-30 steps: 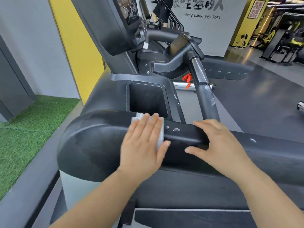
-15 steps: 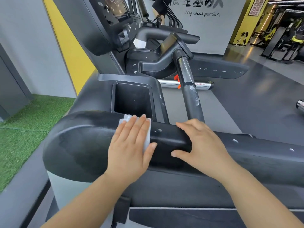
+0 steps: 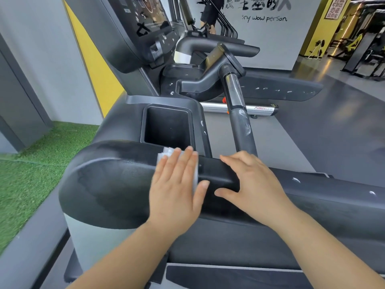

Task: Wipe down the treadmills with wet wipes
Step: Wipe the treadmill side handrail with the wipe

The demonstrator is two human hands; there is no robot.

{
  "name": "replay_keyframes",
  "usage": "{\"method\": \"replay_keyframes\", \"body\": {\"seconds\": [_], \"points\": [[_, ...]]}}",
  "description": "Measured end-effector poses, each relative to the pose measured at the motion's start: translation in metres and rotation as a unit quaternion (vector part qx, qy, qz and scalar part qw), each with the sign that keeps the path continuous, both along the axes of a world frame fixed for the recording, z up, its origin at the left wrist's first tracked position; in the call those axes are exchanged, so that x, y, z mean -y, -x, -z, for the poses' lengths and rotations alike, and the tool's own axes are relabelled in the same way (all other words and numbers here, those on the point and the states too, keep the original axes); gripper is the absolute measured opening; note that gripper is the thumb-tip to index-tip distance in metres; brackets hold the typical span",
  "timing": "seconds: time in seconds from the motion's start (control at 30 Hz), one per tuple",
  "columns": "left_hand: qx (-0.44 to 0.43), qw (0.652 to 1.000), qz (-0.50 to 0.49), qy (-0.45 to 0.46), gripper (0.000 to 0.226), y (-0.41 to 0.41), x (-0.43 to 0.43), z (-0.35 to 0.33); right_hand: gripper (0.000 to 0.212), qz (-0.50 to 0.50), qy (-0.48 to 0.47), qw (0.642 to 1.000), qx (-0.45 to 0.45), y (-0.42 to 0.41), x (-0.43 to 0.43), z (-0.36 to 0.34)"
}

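Your left hand (image 3: 177,188) lies flat, fingers straight, pressing the wet wipe (image 3: 166,152) onto the black treadmill handrail (image 3: 108,180), at 6 o'clock from the cup well (image 3: 167,126). Your right hand (image 3: 254,184), at 3 o'clock from the left, rests on the same handrail, fingers seemingly relaxed.

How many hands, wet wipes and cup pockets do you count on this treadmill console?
Hands: 2, left hand and right hand
Wet wipe: 1
Cup pocket: 1
Total: 4
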State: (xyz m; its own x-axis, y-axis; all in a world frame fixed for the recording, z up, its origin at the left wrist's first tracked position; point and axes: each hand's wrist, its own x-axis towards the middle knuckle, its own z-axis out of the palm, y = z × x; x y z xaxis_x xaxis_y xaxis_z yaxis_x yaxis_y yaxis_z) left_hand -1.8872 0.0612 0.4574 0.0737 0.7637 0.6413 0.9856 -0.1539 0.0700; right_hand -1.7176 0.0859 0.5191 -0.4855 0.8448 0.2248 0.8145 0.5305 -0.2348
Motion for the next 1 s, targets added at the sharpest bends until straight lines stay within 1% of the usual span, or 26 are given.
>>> {"method": "replay_keyframes", "body": {"seconds": [0.07, 0.13, 0.23, 0.33, 0.43, 0.5, 0.6, 0.7, 0.77, 0.87, 0.93, 1.0], "points": [[-0.010, 1.000, 0.027, 0.010, 0.064, -0.014, 0.000, 0.000, 0.074, -0.009, 0.003, 1.000, 0.005, -0.002, -0.002, -0.002], [-0.027, 0.998, 0.047, 0.025, 0.064, -0.011, 0.001, -0.002, 0.075, -0.011, 0.014, 1.000, 0.009, -0.009, -0.003, -0.004], [-0.037, 0.999, 0.027, 0.020, 0.064, 0.011, 0.002, -0.002, 0.080, 0.009, 0.013, 1.000, 0.010, -0.019, 0.000, -0.004], [-0.011, 1.000, -0.006, 0.020, 0.068, 0.004, 0.003, -0.002, 0.081, 0.022, 0.000, 1.000, -0.001, -0.019, 0.001, 0.002], [-0.010, 0.999, 0.023, 0.034, 0.070, -0.030, 0.003, -0.002, 0.082, 0.026, 0.008, 0.999, -0.017, -0.018, 0.000, 0.000], [-0.027, 0.998, 0.048, 0.043, 0.068, -0.034, 0.003, -0.001, 0.084, 0.022, 0.038, 0.998, -0.037, -0.024, -0.001, -0.004], [-0.042, 0.998, 0.033, 0.025, 0.067, -0.014, 0.001, -0.002, 0.087, 0.017, 0.067, 0.996, -0.059, -0.030, 0.000, -0.007], [-0.011, 1.000, 0.001, 0.021, 0.070, -0.014, 0.001, -0.003, 0.084, 0.022, 0.055, 0.997, -0.057, -0.027, 0.002, -0.004], [-0.009, 0.999, 0.013, 0.028, 0.071, -0.034, 0.002, -0.003, 0.080, 0.024, 0.048, 0.997, -0.059, -0.026, 0.002, -0.004], [-0.034, 0.998, 0.050, 0.030, 0.069, -0.043, 0.004, 0.000, 0.079, 0.026, 0.051, 0.997, -0.060, -0.027, 0.002, -0.004], [-0.045, 0.997, 0.049, 0.026, 0.069, -0.032, 0.002, -0.002, 0.080, 0.024, 0.057, 0.996, -0.062, -0.027, 0.003, -0.005], [-0.033, 0.999, 0.028, 0.017, 0.070, -0.025, 0.001, -0.003, 0.080, 0.024, 0.062, 0.996, -0.066, -0.027, 0.004, -0.005]]}}
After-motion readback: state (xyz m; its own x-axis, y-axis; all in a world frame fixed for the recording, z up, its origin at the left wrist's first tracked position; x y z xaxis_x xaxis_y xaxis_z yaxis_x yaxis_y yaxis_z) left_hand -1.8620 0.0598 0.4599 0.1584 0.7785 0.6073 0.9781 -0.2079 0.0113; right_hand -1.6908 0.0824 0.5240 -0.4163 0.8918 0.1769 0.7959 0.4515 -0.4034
